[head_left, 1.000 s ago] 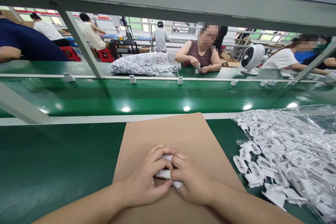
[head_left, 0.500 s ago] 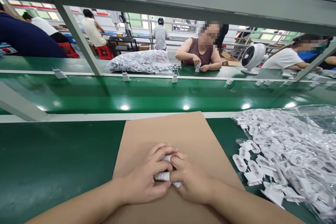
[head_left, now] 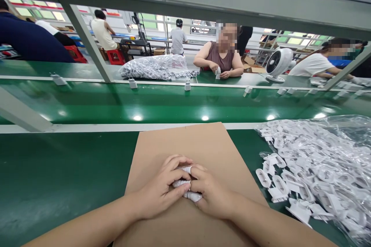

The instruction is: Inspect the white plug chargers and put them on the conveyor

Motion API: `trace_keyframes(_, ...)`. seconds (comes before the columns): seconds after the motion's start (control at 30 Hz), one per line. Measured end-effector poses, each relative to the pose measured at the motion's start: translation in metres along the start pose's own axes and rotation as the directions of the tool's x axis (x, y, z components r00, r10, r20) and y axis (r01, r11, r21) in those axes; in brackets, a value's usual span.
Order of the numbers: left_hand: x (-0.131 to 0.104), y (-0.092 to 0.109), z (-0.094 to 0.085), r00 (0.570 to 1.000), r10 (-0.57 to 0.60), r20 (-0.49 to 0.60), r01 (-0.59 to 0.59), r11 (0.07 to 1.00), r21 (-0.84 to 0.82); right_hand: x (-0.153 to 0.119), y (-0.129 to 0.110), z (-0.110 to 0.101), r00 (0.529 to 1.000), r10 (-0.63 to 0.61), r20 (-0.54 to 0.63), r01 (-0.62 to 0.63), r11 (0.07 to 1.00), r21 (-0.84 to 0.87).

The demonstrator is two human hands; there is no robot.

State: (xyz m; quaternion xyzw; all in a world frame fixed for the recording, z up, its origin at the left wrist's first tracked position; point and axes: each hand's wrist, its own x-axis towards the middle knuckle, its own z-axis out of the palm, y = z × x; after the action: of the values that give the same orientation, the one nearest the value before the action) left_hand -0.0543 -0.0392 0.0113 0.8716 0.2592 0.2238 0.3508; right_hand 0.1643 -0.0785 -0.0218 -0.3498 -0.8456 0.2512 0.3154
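Observation:
My left hand (head_left: pixel 158 189) and my right hand (head_left: pixel 213 191) meet over a brown cardboard sheet (head_left: pixel 179 141). White wrinkled sleeves that look like finger cots cover the thumb and two fingers of my right hand; one finger cot (head_left: pixel 181 183) lies between my left thumb and forefinger. My left fingers curl over the right fingertips, closed about them. The covered right fingers point left, spaced apart, with no object visible in them. The space under both palms is hidden.
White plastic plug housings (head_left: pixel 319 166) spill from a clear bag on the right. A green conveyor belt (head_left: pixel 171 104) runs across ahead, with white plug adapters (head_left: pixel 187 85) along its far edge. Grey frame bars (head_left: pixel 89 42) cross above. A co-worker (head_left: pixel 222 56) sits opposite, near a fan (head_left: pixel 278 63).
My left thumb has moved up onto the covered right finger, and the right thumb's sleeve shows more. The adapters on the belt have shifted slightly left.

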Motion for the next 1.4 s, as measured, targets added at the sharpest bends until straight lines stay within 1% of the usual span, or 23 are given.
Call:
trace_keyframes(0.1,0.001,-0.001,0.001,1.0,0.001,-0.007,-0.001,1.0,0.002,0.0,0.0,0.001,1.0,0.0,-0.004,0.0,1.0,-0.001)
trace_keyframes(0.27,0.002,0.002,0.0,0.999,0.054,-0.005,-0.054,0.998,0.019,-0.002,0.003,0.001,1.0,-0.02,-0.01,0.02,1.0,-0.009)
trace_keyframes(0.43,0.003,-0.001,0.004,0.996,0.091,-0.016,-0.091,0.996,0.025,0.001,0.002,0.0,0.998,-0.041,0.055,0.046,0.996,-0.082)
trace_keyframes(0.57,0.002,-0.002,0.008,0.992,0.123,-0.032,-0.121,0.991,0.065,0.005,-0.004,-0.001,0.993,-0.006,0.117,0.017,0.995,-0.097)
trace_keyframes(0.77,0.002,0.005,0.005,0.989,0.141,-0.044,-0.134,0.983,0.127,0.007,-0.008,-0.004,0.994,-0.038,0.104,0.047,0.996,-0.08)
trace_keyframes(0.87,0.001,0.005,0.004,0.991,0.123,-0.059,-0.116,0.986,0.118,0.006,-0.003,-0.001,0.997,-0.053,0.054,0.056,0.996,-0.067)
trace_keyframes(1.0,0.001,0.001,0.002,0.993,0.093,-0.078,-0.086,0.992,0.088,0.006,0.008,0.008,0.998,-0.035,-0.047,0.033,0.999,-0.041)
trace_keyframes(1.07,0.001,-0.002,0.001,0.995,0.064,-0.081,-0.059,0.996,0.071,0.006,0.01,0.01,0.996,-0.045,-0.077,0.044,0.999,-0.014)
trace_keyframes(1.2,0.002,-0.004,0.001,0.995,0.018,-0.097,-0.015,0.999,0.034,0.007,0.009,0.008,0.985,-0.057,-0.163,0.069,0.995,0.068)
trace_keyframes(1.33,0.001,-0.006,0.004,0.996,0.029,-0.087,-0.028,0.999,0.017,0.008,0.007,0.006,0.967,-0.002,-0.255,0.045,0.986,0.163)
trace_keyframes(1.4,0.0,-0.008,0.005,0.996,0.031,-0.079,-0.03,1.0,0.007,0.008,0.007,0.005,0.961,0.002,-0.277,0.056,0.978,0.202)
